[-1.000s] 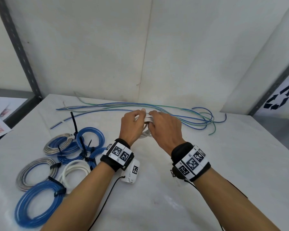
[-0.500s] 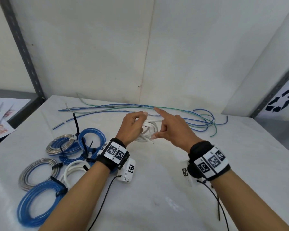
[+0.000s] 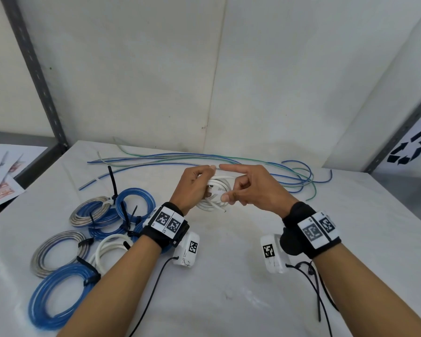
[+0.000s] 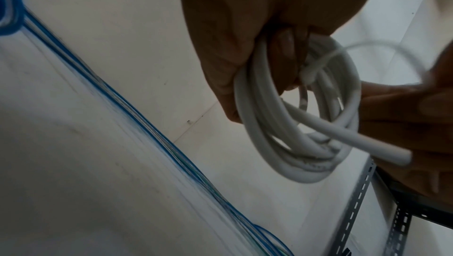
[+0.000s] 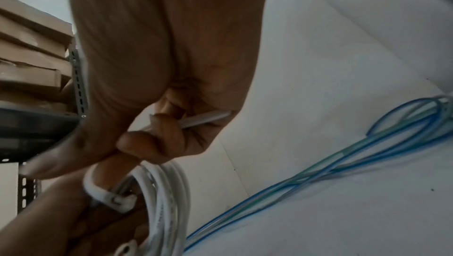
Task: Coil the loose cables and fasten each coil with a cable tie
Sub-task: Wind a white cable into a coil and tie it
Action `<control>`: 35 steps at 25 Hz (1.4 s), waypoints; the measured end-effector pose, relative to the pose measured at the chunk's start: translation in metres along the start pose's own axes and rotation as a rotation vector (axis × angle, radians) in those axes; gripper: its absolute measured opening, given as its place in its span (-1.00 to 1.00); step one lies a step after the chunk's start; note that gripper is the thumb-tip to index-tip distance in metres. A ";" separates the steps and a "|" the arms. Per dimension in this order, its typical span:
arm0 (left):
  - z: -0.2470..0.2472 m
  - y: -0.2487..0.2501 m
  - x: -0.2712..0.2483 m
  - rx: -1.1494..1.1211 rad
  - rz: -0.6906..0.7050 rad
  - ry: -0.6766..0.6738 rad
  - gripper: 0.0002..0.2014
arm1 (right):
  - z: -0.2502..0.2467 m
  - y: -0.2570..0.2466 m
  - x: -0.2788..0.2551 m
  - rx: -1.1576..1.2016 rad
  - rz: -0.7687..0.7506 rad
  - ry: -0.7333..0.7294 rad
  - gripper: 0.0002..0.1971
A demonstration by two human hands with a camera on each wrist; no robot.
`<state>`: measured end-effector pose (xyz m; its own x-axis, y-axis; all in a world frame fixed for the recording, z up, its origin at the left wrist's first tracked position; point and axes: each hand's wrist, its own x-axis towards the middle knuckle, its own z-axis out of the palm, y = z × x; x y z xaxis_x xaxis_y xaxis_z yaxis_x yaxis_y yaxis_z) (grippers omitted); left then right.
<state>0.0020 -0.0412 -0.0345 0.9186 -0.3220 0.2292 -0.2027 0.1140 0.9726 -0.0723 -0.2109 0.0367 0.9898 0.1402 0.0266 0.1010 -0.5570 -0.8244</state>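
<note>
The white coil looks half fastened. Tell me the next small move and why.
Probably pull the tie's tail further through its head to cinch it. The left hand grips the white coil, and the white cable tie is threaded but loops loosely around the strands. The right hand pinches the tail, so a steady pull away from the head should tighten it.

You have two hands at work, the left hand (image 3: 192,186) and the right hand (image 3: 253,190), with one held white coil (image 3: 216,188) bearing one white tie (image 5: 108,196). On the table (image 3: 229,300) you have at least six tied coils: two silver coils (image 3: 88,210) (image 3: 56,254), one tied white coil (image 3: 110,246) and at least three blue coils (image 3: 58,295) (image 3: 135,203) (image 3: 105,231). The loose cables (image 3: 180,158) overlap too much to count.
</note>
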 end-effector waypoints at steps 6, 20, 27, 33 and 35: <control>-0.003 -0.001 0.001 0.039 0.004 0.028 -0.52 | 0.011 0.011 0.007 -0.519 -0.032 0.156 -0.56; -0.004 0.007 -0.004 0.122 0.092 -0.053 -0.58 | 0.036 0.010 0.003 -0.695 0.011 0.146 -0.65; -0.005 0.009 -0.006 0.105 0.091 -0.045 -0.60 | 0.028 0.004 0.007 -0.737 0.077 0.103 -0.60; -0.009 0.013 -0.008 0.346 0.138 -0.091 -0.63 | 0.020 -0.007 0.002 -0.879 0.118 0.140 -0.54; -0.003 0.018 -0.010 0.350 0.134 -0.103 -0.62 | 0.018 -0.008 0.003 -0.890 0.128 0.133 -0.52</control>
<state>-0.0099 -0.0327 -0.0200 0.8408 -0.4210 0.3403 -0.4384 -0.1607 0.8843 -0.0719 -0.1913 0.0328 0.9966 -0.0313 0.0757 -0.0247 -0.9960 -0.0856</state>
